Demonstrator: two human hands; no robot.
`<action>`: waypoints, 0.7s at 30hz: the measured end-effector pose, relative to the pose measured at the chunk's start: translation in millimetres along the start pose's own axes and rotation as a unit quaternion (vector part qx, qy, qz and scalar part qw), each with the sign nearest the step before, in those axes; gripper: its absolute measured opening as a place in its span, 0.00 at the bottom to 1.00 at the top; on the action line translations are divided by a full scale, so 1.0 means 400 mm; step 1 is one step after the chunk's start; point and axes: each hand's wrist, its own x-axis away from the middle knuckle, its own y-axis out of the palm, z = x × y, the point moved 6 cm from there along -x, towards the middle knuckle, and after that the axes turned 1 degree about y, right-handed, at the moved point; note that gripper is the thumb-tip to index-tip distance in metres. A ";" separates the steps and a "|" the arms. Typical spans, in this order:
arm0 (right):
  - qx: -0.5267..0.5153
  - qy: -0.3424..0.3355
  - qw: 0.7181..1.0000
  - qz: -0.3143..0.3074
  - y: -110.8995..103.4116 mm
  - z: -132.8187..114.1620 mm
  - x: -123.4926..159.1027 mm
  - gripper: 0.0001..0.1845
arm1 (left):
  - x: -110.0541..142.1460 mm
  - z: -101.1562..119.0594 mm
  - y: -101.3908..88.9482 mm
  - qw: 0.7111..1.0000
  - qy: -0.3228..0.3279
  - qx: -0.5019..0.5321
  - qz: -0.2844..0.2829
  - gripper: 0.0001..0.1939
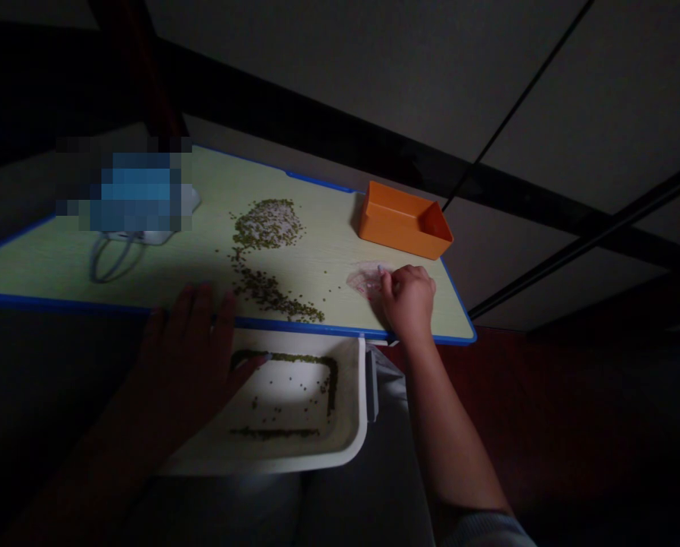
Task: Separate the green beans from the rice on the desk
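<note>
My left hand (194,346) lies open, fingers spread, across the near edge of the pale table (60,262) and over the rim of a white tray (348,441) held below the edge. Green beans lie in the tray (283,403) along its inner border. On the table a mixed heap of green beans and white grains (268,224) trails down to a line of green beans (276,296) near the edge. My right hand (408,300) rests curled, fingertips pinched, on a small patch of whitish grains (365,277).
An orange rectangular box (405,220) stands at the table's far right. A white device with a grey cable (115,254) sits at the left, partly blurred out. The blue-edged table (465,323) ends close to my right hand. The surroundings are dark.
</note>
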 end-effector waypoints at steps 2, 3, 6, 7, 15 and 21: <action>0.004 0.018 1.000 0.002 0.000 0.006 0.000 0.17 | 0.001 -0.003 0.003 1.000 -0.003 0.003 0.007 0.42; 0.009 0.024 1.000 0.003 0.000 0.007 0.001 0.17 | 0.002 -0.004 0.005 1.000 -0.003 0.004 0.009 0.42; 0.037 0.037 0.999 -0.003 0.002 0.011 0.001 0.18 | 0.004 -0.006 0.013 1.000 0.002 0.005 0.013 0.42; 0.046 0.040 0.998 -0.007 0.003 0.011 0.000 0.18 | 0.004 -0.006 0.014 1.000 0.005 0.004 0.015 0.42; 0.006 0.017 1.000 -0.006 0.003 0.011 -0.009 0.17 | 0.007 -0.008 0.029 0.999 0.029 -0.019 0.042 0.42; 0.018 -0.007 0.998 -0.055 0.028 0.006 -0.016 0.17 | 0.003 -0.010 0.033 0.998 0.032 -0.026 0.048 0.43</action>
